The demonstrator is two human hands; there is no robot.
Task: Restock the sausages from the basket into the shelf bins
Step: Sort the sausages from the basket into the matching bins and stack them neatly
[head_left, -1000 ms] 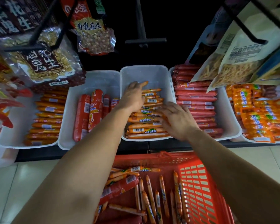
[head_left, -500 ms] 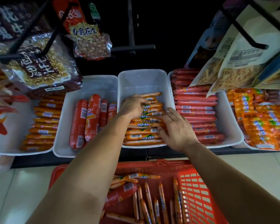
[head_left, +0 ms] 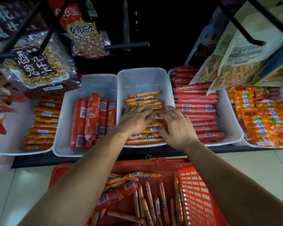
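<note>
A stack of thin orange sausages (head_left: 144, 99) fills the front half of the middle white bin (head_left: 144, 79). My left hand (head_left: 136, 119) and my right hand (head_left: 178, 126) both lie flat on top of that stack, fingers spread, side by side and nearly touching. Neither hand grips a sausage. Below them, on the floor, stands the red basket (head_left: 198, 201) with several more thin orange sausages (head_left: 162, 198) and a thick red sausage (head_left: 116, 194) inside.
Left of the middle bin a white bin (head_left: 88, 85) holds thick red sausages. A bin at the right (head_left: 230, 128) holds long red sausages. Snack bags (head_left: 238, 62) hang on black hooks above the bins; peanut bags (head_left: 38, 66) hang at the left.
My left hand has drawn back from the far end of the stack toward the middle. My right hand has shifted slightly forward. Both now rest flat together on the sausages.
</note>
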